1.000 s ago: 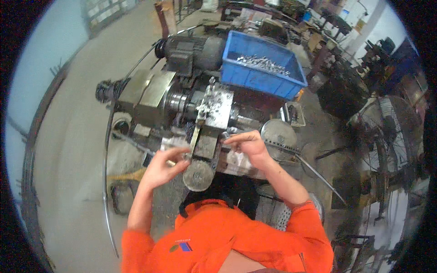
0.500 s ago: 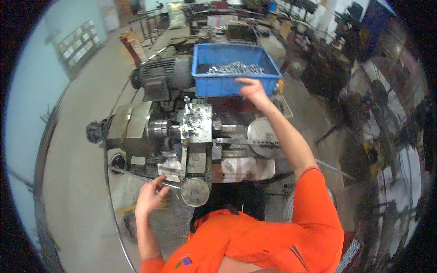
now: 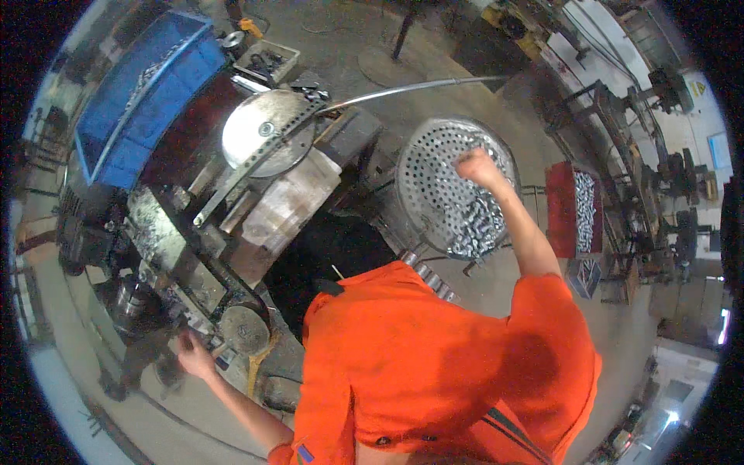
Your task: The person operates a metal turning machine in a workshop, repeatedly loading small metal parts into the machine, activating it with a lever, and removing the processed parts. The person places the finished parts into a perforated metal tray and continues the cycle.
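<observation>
The right arm extends up and forward, bending slightly near the hem of its orange sleeve (image 3: 542, 306). The bare right forearm (image 3: 527, 229) slants up and inward to the right hand (image 3: 475, 166), whose fingers look curled, though blur hides how tightly. The left forearm (image 3: 246, 408), also bare, runs up and outward from the lower edge. The left hand (image 3: 195, 358) is lower than the right, its fingers pointing away and their spread unclear. Both hands are well apart, on opposite sides of the torso (image 3: 434, 341).
</observation>
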{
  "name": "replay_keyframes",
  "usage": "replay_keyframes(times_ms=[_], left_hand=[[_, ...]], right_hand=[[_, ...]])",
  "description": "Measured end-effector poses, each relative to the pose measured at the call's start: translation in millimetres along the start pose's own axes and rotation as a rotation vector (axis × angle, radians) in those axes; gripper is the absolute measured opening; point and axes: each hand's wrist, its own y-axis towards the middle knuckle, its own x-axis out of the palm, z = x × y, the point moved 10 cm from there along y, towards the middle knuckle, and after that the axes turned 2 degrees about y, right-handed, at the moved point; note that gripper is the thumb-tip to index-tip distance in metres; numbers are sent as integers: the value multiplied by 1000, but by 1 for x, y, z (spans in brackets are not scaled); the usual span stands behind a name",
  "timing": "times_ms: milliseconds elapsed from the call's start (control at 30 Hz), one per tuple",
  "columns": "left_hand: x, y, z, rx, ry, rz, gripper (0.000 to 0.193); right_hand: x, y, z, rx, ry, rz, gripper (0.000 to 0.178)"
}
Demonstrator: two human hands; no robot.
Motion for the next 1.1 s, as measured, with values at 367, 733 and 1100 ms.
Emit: replay_keyframes(times_ms=[367,733,1100], left_hand=[[14,1,-16,-47,79,-61,30],[21,6,-26,-59,-68,-94,30],[22,6,-23,-47,-38,-104,28]], right_hand=[[36,-106,67,483,-144,-71,17],[56,-120,11,104,-170,-214,24],[83,-110,14,91,-211,-262,25]])
